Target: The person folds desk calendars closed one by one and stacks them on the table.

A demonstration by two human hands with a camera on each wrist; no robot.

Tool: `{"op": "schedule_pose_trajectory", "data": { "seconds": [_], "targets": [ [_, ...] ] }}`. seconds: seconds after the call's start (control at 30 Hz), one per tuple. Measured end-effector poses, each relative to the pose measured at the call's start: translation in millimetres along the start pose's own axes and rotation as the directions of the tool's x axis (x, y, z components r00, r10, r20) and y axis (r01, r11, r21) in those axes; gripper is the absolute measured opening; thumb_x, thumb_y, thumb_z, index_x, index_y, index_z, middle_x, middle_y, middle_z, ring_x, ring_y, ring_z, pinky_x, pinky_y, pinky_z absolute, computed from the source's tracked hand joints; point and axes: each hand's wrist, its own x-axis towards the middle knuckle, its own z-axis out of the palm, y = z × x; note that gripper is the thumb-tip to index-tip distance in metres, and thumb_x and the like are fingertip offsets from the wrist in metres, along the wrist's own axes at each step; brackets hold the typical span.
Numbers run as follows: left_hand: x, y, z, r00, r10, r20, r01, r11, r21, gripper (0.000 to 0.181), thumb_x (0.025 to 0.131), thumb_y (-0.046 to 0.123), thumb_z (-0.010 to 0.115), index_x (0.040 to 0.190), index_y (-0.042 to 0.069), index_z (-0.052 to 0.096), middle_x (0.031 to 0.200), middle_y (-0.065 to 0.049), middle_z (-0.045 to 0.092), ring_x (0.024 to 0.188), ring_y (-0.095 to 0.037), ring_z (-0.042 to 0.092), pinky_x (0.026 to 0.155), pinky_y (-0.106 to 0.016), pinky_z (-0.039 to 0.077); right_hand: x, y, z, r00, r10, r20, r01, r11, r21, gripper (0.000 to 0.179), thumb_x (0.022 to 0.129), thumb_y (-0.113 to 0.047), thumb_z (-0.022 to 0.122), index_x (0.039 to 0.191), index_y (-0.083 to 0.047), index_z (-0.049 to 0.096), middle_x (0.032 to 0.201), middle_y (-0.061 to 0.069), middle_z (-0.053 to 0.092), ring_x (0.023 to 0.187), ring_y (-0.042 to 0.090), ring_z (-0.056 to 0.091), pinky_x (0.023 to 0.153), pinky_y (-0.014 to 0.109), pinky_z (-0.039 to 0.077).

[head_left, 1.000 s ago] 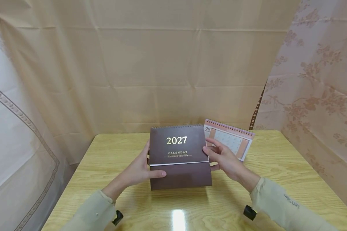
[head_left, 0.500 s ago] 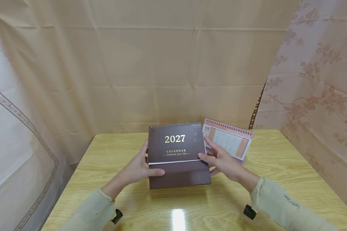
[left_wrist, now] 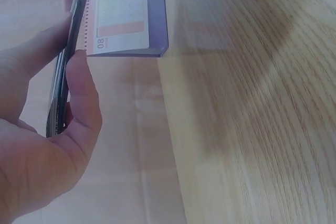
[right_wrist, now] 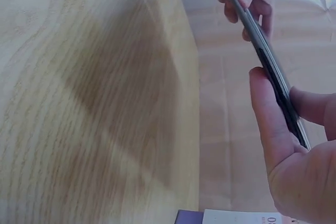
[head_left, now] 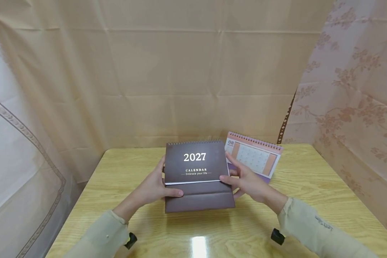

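Note:
A dark brown 2027 desk calendar (head_left: 193, 166) is raised over the table, its spiral binding along the top and its gold lettering facing me. My left hand (head_left: 148, 190) grips its left edge, thumb across the lower flap and fingers behind. On the opposite edge, my right hand (head_left: 248, 182) holds it with the thumb at the cover's lower right corner. Both wrist views show the calendar (left_wrist: 67, 72) edge-on and folded nearly flat, pinched between thumb and fingers of the left hand (left_wrist: 42, 161) and of the right hand (right_wrist: 310, 177).
Behind my right hand stands a pink spiral desk calendar (head_left: 253, 157) showing 08, with a purple base. The wooden table (head_left: 116, 215) ends at a beige curtain (head_left: 167, 71) at the back. Floral cloth (head_left: 358, 100) hangs on the right.
The brown calendar has shifted slightly left and its tilt has altered; a crease now shows across its lower flap. My right thumb has slid down onto the cover's lower corner.

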Motion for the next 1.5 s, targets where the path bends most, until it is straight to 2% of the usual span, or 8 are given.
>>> {"op": "schedule_pose_trajectory", "data": {
  "seconds": [0.13, 0.23, 0.33, 0.5, 0.73, 1.2, 1.43, 1.5],
  "targets": [
    [-0.6, 0.4, 0.0, 1.0, -0.011, -0.011, 0.012, 0.999, 0.04, 0.128, 0.068, 0.013, 0.097, 0.16, 0.035, 0.011, 0.118, -0.022, 0.045, 0.072, -0.028, 0.068, 0.047, -0.048, 0.054, 0.0, 1, 2, 1.0, 0.006, -0.008, -0.006, 1.0, -0.003, 0.1, 0.097, -0.017, 0.071, 0.163, -0.035, -0.001, 0.124, 0.016, 0.068, 0.076, 0.031, 0.072, 0.062, 0.052, 0.06],
    [-1.2, 0.7, 0.6, 1.0, -0.011, -0.007, 0.011, 0.999, 0.039, 0.129, 0.068, 0.012, 0.097, 0.161, 0.033, 0.01, 0.118, -0.022, 0.045, 0.073, -0.028, 0.068, 0.047, -0.051, 0.055, -0.3, 1, 3, 1.0, 0.01, -0.019, -0.01, 1.0, -0.027, 0.104, 0.096, -0.017, 0.072, 0.163, -0.036, -0.005, 0.108, 0.012, 0.069, 0.069, 0.026, 0.068, 0.059, 0.051, 0.06],
    [-1.6, 0.6, 1.3, 1.0, -0.01, -0.006, 0.01, 0.999, 0.04, 0.129, 0.068, 0.012, 0.097, 0.161, 0.033, 0.01, 0.118, -0.023, 0.045, 0.074, -0.028, 0.069, 0.047, -0.049, 0.055, -0.7, 1, 3, 1.0, 0.01, -0.02, -0.011, 0.999, -0.038, 0.104, 0.096, -0.017, 0.073, 0.163, -0.034, -0.005, 0.099, 0.008, 0.068, 0.064, 0.022, 0.065, 0.058, 0.051, 0.059],
    [-1.6, 0.1, 1.4, 1.0, -0.016, -0.007, 0.016, 0.999, 0.046, 0.128, 0.068, 0.014, 0.097, 0.161, 0.032, 0.011, 0.118, -0.022, 0.045, 0.074, -0.027, 0.068, 0.045, -0.044, 0.054, -1.6, 1, 3, 1.0, 0.01, -0.009, -0.01, 1.0, -0.029, 0.101, 0.096, -0.016, 0.072, 0.164, -0.031, -0.001, 0.112, 0.009, 0.071, 0.064, 0.022, 0.066, 0.057, 0.05, 0.059],
    [-2.1, -2.3, 2.5, 1.0, 0.005, 0.008, -0.006, 0.999, 0.053, 0.126, 0.069, 0.013, 0.096, 0.161, 0.029, 0.012, 0.117, -0.023, 0.046, 0.076, -0.028, 0.068, 0.05, -0.048, 0.057, 0.4, 4, 1, 1.0, 0.019, 0.0, -0.019, 0.999, -0.042, 0.101, 0.096, -0.018, 0.073, 0.164, -0.032, 0.001, 0.107, 0.012, 0.069, 0.067, 0.025, 0.068, 0.058, 0.052, 0.059],
    [-0.8, -9.7, 5.2, 0.999, -0.009, 0.033, 0.007, 0.999, 0.045, 0.12, 0.073, 0.014, 0.094, 0.161, 0.019, 0.013, 0.119, -0.021, 0.047, 0.079, -0.027, 0.07, 0.057, -0.042, 0.06, -1.4, 9, -2, 0.999, 0.047, -0.008, -0.048, 0.997, -0.066, 0.1, 0.096, -0.019, 0.072, 0.165, -0.025, 0.0, 0.124, 0.019, 0.065, 0.069, 0.023, 0.064, 0.059, 0.05, 0.06],
    [-1.2, -12.9, 5.2, 0.999, -0.004, 0.048, 0.001, 0.998, 0.07, 0.111, 0.075, 0.013, 0.092, 0.16, 0.022, 0.02, 0.103, -0.017, 0.065, 0.074, -0.025, 0.071, 0.058, -0.041, 0.06, 0.0, 14, -2, 0.998, 0.055, -0.004, -0.055, 0.995, -0.081, 0.099, 0.096, -0.02, 0.073, 0.165, -0.021, 0.001, 0.12, 0.019, 0.065, 0.07, 0.022, 0.064, 0.059, 0.051, 0.06],
    [-1.3, -14.3, 5.5, 0.999, -0.001, 0.047, -0.003, 0.997, 0.077, 0.112, 0.075, 0.013, 0.092, 0.161, 0.022, 0.02, 0.106, -0.017, 0.062, 0.074, -0.025, 0.07, 0.058, -0.041, 0.06, 0.6, 16, -1, 0.998, 0.066, -0.002, -0.066, 0.995, -0.076, 0.1, 0.096, -0.019, 0.073, 0.165, -0.022, 0.001, 0.12, 0.019, 0.065, 0.071, 0.023, 0.065, 0.059, 0.051, 0.06]
  ]
}}
